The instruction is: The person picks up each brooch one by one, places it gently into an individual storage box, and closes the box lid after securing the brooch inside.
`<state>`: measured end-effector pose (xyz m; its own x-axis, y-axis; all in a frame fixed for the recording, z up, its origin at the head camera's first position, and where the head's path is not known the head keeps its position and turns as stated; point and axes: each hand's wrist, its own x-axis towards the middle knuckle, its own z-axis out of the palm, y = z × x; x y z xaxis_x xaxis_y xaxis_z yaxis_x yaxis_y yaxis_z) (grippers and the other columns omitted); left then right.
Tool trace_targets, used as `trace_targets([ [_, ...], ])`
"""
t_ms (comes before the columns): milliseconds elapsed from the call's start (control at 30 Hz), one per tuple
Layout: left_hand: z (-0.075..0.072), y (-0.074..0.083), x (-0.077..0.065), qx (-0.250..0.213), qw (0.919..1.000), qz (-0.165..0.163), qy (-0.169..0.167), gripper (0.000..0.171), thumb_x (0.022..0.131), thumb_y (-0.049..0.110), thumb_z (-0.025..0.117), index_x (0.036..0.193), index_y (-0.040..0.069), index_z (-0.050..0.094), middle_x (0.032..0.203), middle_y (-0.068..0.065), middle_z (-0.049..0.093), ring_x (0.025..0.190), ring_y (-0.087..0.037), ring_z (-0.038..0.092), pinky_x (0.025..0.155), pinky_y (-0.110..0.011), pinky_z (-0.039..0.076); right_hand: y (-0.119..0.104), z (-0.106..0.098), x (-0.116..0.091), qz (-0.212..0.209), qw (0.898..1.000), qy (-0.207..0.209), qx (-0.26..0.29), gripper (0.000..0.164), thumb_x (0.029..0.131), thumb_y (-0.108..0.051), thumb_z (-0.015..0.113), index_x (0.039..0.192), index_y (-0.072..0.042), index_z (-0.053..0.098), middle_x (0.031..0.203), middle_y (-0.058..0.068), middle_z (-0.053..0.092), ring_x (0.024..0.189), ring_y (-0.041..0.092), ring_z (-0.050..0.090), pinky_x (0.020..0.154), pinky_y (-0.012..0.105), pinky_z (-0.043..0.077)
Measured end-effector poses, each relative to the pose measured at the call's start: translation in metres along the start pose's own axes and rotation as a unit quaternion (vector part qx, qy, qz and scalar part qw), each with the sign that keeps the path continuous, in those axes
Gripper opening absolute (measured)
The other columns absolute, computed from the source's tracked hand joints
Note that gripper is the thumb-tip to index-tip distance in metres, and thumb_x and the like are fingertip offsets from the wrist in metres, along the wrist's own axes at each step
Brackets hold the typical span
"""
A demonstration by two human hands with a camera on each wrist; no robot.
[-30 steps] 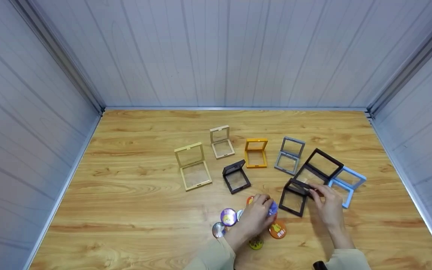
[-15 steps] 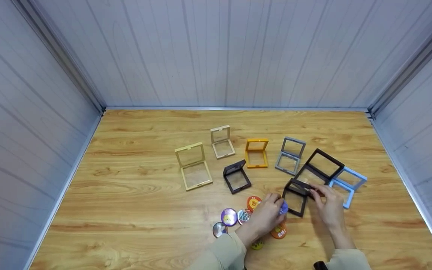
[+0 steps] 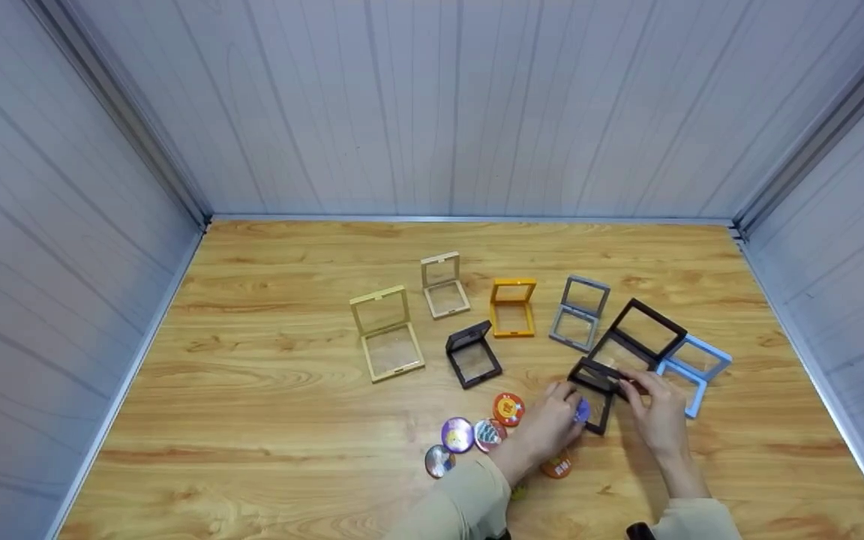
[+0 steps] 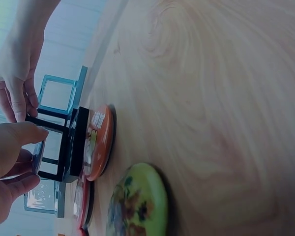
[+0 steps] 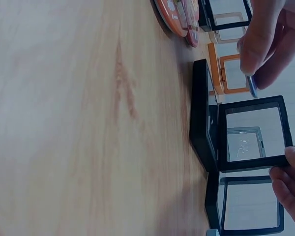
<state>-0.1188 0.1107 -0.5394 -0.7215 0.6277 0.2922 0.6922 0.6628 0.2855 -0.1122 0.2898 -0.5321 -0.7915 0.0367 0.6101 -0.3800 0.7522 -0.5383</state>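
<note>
Between the thumb and fingers of my left hand [image 3: 548, 427] is a round purple-blue badge [image 3: 582, 410], tilted up on edge in the left wrist view. It is above the base of an open black display frame [image 3: 595, 428], apart from the film as seen in the right wrist view. My right hand [image 3: 661, 420] pinches the edge of that frame's raised lid [image 5: 253, 164]. Beside the left hand lie several round badges, among them an orange one [image 3: 556, 466], a red one [image 3: 508, 409] and a yellow-green one [image 4: 137, 201]. The left hand partly hides some of them.
Other hinged frames stand open behind: yellow [image 3: 394, 373], beige [image 3: 447, 311], small black [image 3: 483, 380], orange [image 3: 513, 332], grey [image 3: 571, 345], large black [image 3: 661, 322] and light blue [image 3: 693, 409]. The large black frame is close behind the held one. Purple [image 3: 457, 435] and patterned badges [image 3: 489, 433] lie left.
My left hand has moved right with the purple-blue badge, from the badge group to over the black frame. The right hand stays at the lid.
</note>
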Motion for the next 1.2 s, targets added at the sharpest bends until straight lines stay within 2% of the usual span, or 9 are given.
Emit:
trace_targets([
  [333,0.014,0.005,0.010,0.023,0.9997,-0.010,0.006,0.030,0.080,0.025,0.063,0.104,0.006,0.062,0.108,-0.004,0.053,0.099,-0.014,0.049,0.085,-0.017,0.041,0.000,-0.001,0.000,0.010,1.000,-0.002,0.002,0.021,0.068,0.013,0.067,0.088,0.006,0.066,0.080,0.015,0.065,0.066,0.025,0.060,0.065,0.002,0.038],
  [500,0.021,0.008,0.014,0.022,0.9996,-0.012,0.012,0.031,0.079,0.024,0.064,0.104,0.006,0.062,0.110,-0.003,0.053,0.103,-0.015,0.048,0.088,-0.019,0.040,0.000,-0.001,-0.001,0.013,1.000,-0.002,-0.001,0.021,0.068,0.013,0.067,0.088,0.006,0.066,0.080,0.015,0.064,0.065,0.024,0.060,0.065,0.002,0.038],
  [700,0.026,0.010,0.017,0.041,0.9987,-0.006,0.030,0.031,0.077,0.020,0.063,0.105,0.006,0.061,0.109,-0.003,0.053,0.098,-0.014,0.049,0.080,-0.018,0.044,0.001,0.000,-0.001,0.009,1.000,0.004,-0.014,0.019,0.069,0.011,0.068,0.086,0.003,0.067,0.077,0.011,0.064,0.065,0.022,0.059,0.063,0.007,0.040],
  [1033,0.033,0.012,0.021,0.034,0.9989,-0.033,-0.004,0.035,0.080,0.021,0.061,0.112,0.007,0.060,0.115,-0.002,0.051,0.104,-0.014,0.046,0.083,-0.020,0.043,0.000,-0.001,-0.001,0.020,1.000,-0.001,-0.009,0.020,0.069,0.012,0.067,0.088,0.005,0.067,0.080,0.013,0.064,0.067,0.024,0.059,0.065,0.004,0.039],
  [1200,0.035,0.011,0.023,0.051,0.9984,-0.023,0.008,0.030,0.079,0.023,0.062,0.105,0.007,0.062,0.109,-0.001,0.053,0.095,-0.013,0.048,0.079,-0.019,0.044,0.001,0.000,-0.001,0.018,1.000,-0.006,-0.005,0.020,0.069,0.012,0.067,0.088,0.005,0.067,0.080,0.013,0.065,0.067,0.023,0.059,0.065,0.004,0.039],
])
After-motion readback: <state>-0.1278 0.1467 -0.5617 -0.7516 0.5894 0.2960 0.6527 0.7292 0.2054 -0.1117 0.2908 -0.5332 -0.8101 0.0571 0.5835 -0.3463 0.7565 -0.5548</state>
